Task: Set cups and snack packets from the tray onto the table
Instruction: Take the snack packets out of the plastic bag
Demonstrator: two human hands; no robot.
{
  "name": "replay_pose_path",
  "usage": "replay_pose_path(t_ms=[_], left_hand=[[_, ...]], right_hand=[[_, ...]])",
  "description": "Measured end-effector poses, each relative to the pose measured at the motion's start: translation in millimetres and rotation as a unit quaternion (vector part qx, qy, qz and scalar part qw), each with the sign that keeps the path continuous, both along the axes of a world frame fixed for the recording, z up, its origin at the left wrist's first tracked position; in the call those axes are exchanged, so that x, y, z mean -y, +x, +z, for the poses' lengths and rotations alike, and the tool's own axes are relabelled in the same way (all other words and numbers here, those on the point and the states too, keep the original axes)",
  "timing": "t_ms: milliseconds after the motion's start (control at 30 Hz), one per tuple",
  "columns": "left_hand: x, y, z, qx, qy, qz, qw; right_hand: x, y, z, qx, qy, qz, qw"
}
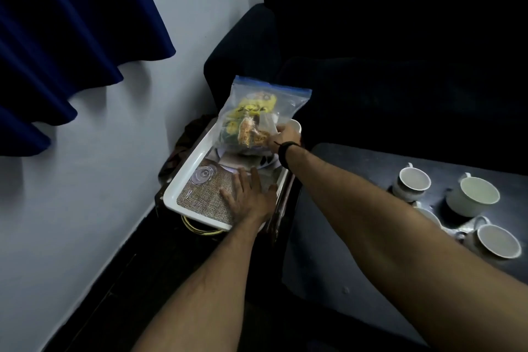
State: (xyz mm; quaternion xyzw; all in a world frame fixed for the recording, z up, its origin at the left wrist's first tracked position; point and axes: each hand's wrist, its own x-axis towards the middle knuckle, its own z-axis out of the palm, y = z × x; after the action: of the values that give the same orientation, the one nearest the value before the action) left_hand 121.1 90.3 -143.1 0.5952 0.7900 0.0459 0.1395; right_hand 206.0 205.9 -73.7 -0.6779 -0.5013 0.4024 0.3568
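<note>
No words or numbers are showing clearly enough to read; the print on the snack bag point(257, 120) is looking too blurry.

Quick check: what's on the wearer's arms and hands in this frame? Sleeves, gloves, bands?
Both forearms are bare, with no sleeves in view and no gloves. The right hand has a thin black band around its wrist, with a short loose end sticking out. The left hand and its wrist show nothing worn; no rings are visible.

White tray point(183, 177), burlap-print base; blue-topped clear bag point(257, 111); white cups point(414, 181)
</note>
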Motion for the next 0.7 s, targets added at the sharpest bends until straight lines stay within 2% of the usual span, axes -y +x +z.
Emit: replay_pose_path(t_ms=[133,367,433,500,600,700], left_hand=[[-1,-1,3,-0.002,-0.013,0.002,1.000],[3,3,31,0.041,-0.049,0.012,0.998],[2,16,47,0.134,0.006,0.055,0.989],[4,37,63,0.234,0.103,0.090,0.963],[18,75,79,0.242,0.173,0.060,0.953],[27,104,78,0.228,0.166,0.006,0.959]], right_hand=[[12,22,19,-0.062,0.083,-0.012,0.995],[45,107,50,-0.114,0.120,-0.054,0.985],[61,130,48,-0.139,0.118,-0.055,0.982],[80,144,41,-0.152,0.122,-0.062,0.979],[115,155,22,-0.133,0.129,-0.090,0.979],[149,155,-3,-0.087,0.122,-0.101,0.984]])
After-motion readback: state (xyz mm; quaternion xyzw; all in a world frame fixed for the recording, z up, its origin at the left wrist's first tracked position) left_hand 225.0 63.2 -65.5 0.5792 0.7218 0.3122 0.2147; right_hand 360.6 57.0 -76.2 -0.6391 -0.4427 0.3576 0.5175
